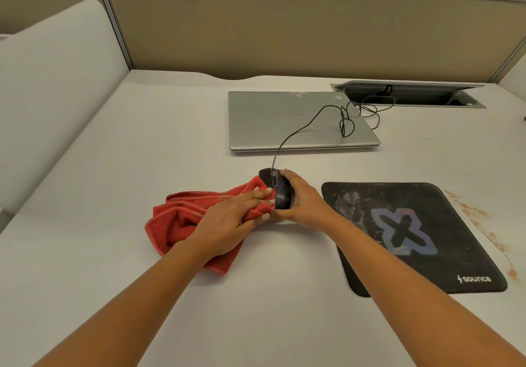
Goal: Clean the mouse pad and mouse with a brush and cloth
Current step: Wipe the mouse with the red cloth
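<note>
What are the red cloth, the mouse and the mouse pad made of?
The red cloth is probably microfibre or terry, judging by its ribbed weave, stitched hem and soft folds. The mouse is likely hard black plastic, smooth with a slight sheen. The mouse pad seems to be matte fabric over rubber or foam: thin, printed and dust-smudged.

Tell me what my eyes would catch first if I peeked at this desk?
The bright red cloth in the middle of the desk jumps out first, with the left hand pressing it against the black mouse that the right hand holds. Just to the right lies a dusty black mouse pad with a big pale X on it, and behind sits a closed silver laptop.
</note>
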### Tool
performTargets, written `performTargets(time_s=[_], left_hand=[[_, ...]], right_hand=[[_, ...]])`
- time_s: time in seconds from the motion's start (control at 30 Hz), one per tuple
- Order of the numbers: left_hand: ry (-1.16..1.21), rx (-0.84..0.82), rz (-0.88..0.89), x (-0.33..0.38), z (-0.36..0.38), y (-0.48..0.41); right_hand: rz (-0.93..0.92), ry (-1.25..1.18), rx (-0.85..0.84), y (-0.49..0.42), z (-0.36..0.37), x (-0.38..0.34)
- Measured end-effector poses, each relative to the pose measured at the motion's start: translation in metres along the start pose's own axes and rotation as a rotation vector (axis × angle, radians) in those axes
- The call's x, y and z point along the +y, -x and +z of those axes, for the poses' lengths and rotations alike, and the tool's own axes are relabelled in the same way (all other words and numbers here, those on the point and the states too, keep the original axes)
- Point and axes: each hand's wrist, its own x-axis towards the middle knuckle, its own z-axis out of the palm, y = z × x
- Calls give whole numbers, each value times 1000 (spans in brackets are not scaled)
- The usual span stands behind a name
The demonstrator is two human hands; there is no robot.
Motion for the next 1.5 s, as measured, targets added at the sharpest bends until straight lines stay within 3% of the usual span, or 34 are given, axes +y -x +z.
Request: performTargets(time_s=[0.27,0.47,0.63,0.73,0.83,0.97,1.1,1.2,1.5], left_hand=[[-25,-1,-69,0,0,17],[-184,-111,-42,2,4,22],[-180,-85,-80,4,5,22],[-12,18,-82,8,0,25],[340,157,-72,10,-6,26],[613,578,-378,4,-20,10],[637,707,-548,-5,-34,-13],[524,655,-524,-4,-33,-28],[231,207,-400,1,-14,-62]], right_hand=[[-29,86,-24,0,3,-2],[40,194,-251,-6,-16,-4],[28,161,-297,-11,-22,-6],[19,147,-284,-13,-23,-5],[46,125,-321,-17,-28,-4],[79,142,-369,-25,-35,-2],[64,194,-378,-31,-35,-3],[35,189,-345,-31,-32,-2],[-35,199,-223,-22,-20,-1]])
